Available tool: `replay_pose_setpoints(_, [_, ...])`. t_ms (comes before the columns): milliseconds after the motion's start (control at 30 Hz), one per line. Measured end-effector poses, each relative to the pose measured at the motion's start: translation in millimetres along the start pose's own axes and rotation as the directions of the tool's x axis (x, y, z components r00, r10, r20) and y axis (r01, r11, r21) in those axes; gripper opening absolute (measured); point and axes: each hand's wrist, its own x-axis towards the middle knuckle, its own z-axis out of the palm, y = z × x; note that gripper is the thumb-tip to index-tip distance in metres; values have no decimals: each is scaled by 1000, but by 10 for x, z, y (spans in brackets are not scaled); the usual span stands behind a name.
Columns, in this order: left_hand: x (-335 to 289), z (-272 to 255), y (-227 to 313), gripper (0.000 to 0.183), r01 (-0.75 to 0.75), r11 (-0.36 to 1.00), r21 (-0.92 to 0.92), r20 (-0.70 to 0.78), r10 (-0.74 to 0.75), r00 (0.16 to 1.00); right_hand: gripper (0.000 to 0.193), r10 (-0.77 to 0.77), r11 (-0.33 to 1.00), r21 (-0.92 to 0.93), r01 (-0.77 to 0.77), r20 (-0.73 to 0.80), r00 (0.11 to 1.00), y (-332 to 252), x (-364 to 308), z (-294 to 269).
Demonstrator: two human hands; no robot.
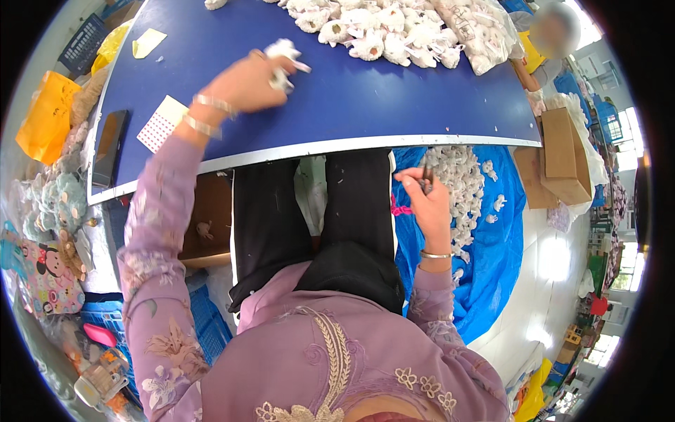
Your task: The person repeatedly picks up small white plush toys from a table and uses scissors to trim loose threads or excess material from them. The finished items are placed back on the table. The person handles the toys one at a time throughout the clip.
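My left hand [247, 83] is raised over the blue table [351, 105], its fingers closed round a small white plush toy [283, 49]. Motion blurs the hand slightly, and the fingers hide part of the toy. Off the table's front edge, beside my right thigh, my right hand [430, 204] is curled round a small dark tool [427, 174], whose kind I cannot make out. A bright pink cord [401, 209] shows just left of that hand. Many similar white plush toys [394, 35] lie heaped along the table's far side.
A clear bag of plush [485, 32] stands at the far right corner. On the table's left lie a dotted sticker sheet [162, 124] and a black tray [111, 148]. More small white toys [457, 183] rest on blue sheeting [499, 274]. A cardboard box [564, 158] and another person [545, 60] are at right.
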Motion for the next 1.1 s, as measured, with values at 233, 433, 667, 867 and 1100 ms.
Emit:
replay_pose_setpoints(233, [-1081,588,1051,51,4,394,-919,184,420,889,55,-187,862,506,-18,350,918,-291,-122,303])
replay_pose_setpoints(433, [-1251,1128,1026,58,251,-82,-965,189,450,873,49,-81,941,324,-100,503,860,-197,-137,240])
replay_pose_setpoints(667, [-1264,1272,1116,64,248,-165,-955,187,315,930,46,-3,934,313,-173,491,871,-23,-104,234])
replay_pose_setpoints(867, [-1277,1415,1167,58,261,-187,-947,222,206,953,40,40,865,446,-231,397,917,179,-53,125])
replay_pose_setpoints(1100, [-1198,1645,1199,49,333,-470,-817,323,105,941,43,-117,913,-407,28,-197,973,293,167,-607])
